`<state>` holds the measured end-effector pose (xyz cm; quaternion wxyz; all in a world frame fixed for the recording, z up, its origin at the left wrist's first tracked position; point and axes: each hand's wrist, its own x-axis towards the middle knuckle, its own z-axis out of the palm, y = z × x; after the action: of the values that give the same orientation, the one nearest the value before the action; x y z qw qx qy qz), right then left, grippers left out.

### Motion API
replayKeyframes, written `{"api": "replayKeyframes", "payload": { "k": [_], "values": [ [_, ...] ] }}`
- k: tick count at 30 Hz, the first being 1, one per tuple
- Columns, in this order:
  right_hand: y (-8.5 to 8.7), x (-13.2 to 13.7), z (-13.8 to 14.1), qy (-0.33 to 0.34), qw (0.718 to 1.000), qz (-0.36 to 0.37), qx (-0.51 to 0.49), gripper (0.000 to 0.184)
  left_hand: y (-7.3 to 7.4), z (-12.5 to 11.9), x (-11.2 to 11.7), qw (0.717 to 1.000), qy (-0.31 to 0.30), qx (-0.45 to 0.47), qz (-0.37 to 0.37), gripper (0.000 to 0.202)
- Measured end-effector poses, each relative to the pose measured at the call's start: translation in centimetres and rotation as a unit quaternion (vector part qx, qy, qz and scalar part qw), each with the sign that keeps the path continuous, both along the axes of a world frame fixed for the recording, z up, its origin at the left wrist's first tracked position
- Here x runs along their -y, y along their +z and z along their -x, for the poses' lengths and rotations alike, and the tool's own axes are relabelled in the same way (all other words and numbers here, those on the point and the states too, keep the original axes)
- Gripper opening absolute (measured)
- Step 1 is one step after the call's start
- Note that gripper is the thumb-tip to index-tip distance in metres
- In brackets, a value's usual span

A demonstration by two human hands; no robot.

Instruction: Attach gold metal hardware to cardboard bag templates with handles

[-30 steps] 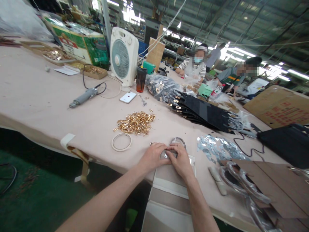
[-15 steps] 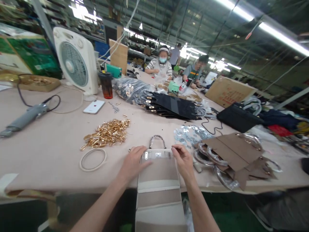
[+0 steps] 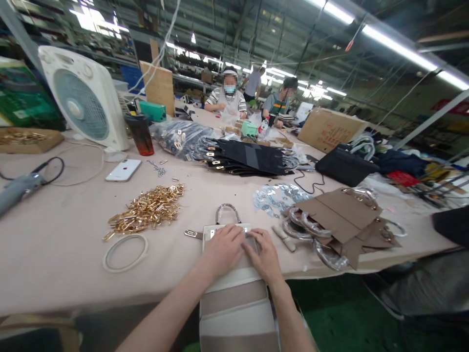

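Note:
A beige and white bag panel (image 3: 234,298) lies over the near table edge, its wrapped handle (image 3: 227,211) pointing away from me. My left hand (image 3: 223,249) and my right hand (image 3: 264,255) rest side by side on the panel's top edge, fingers bent and pressed down on it by the metal plate (image 3: 210,233). A small metal strap piece (image 3: 192,234) sticks out to the left of the panel. Whether the fingers pinch anything small is hidden.
A heap of gold metal fittings (image 3: 146,211) and a tape ring (image 3: 125,252) lie to the left. Brown bag panels with wrapped handles (image 3: 340,220) sit right, silver pieces (image 3: 274,198) behind. Black bags (image 3: 245,156), a phone (image 3: 123,169), a fan (image 3: 84,98), a cup (image 3: 139,134) and seated workers (image 3: 229,98) are farther back.
My view swung right and steadied. My hands, apart at the panel's top corners half a second ago, have come together at its top middle.

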<state>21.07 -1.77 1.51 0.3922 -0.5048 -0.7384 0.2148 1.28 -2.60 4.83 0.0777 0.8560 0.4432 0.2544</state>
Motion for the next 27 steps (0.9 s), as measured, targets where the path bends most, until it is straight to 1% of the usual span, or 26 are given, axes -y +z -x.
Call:
{"api": "replayKeyframes", "payload": {
  "k": [2, 4, 8, 13, 15, 18, 20, 23, 25, 27],
  "values": [
    [0.0, 0.1, -0.1, -0.001, 1.000, -0.003, 0.003, 0.027, -0.1, -1.1, -0.5, 1.000, 0.007, -0.010, 0.009, 0.036],
    [0.1, 0.2, -0.2, -0.001, 1.000, -0.005, 0.006, 0.029, -0.5, -1.6, -0.7, 1.000, 0.015, -0.010, 0.009, 0.035],
    [0.0, 0.3, -0.2, 0.004, 1.000, -0.005, 0.008, 0.031, -1.5, -1.7, -0.7, 0.999, 0.032, -0.001, -0.005, 0.040],
    [-0.3, 0.3, -0.3, -0.006, 1.000, -0.008, 0.003, 0.031, -1.6, -1.6, -0.5, 0.999, 0.035, -0.002, -0.005, 0.039],
    [-0.4, 0.1, -1.1, -0.038, 0.999, -0.038, 0.004, 0.033, -1.5, -1.5, -0.4, 0.999, 0.038, -0.006, -0.002, 0.038],
    [-0.6, -0.4, -3.1, -0.149, 0.983, -0.108, 0.016, 0.034, -1.6, -1.5, -0.3, 0.999, 0.036, -0.009, 0.002, 0.038],
    [-0.8, -0.8, -4.4, -0.187, 0.974, -0.122, 0.042, 0.034, -1.7, -1.4, -0.3, 0.999, 0.035, -0.008, 0.004, 0.037],
    [-1.3, -1.1, -5.1, -0.176, 0.973, -0.098, 0.114, 0.040, -1.8, -1.4, -0.1, 0.999, 0.040, -0.006, 0.003, 0.039],
    [-1.8, -1.2, -4.7, -0.174, 0.968, -0.091, 0.155, 0.044, -1.7, -1.4, 0.0, 0.999, 0.044, -0.010, 0.000, 0.039],
    [-2.1, -1.2, -3.9, -0.178, 0.964, -0.100, 0.169, 0.045, -1.7, -1.4, 0.1, 0.999, 0.047, -0.014, -0.001, 0.039]
  ]
}}
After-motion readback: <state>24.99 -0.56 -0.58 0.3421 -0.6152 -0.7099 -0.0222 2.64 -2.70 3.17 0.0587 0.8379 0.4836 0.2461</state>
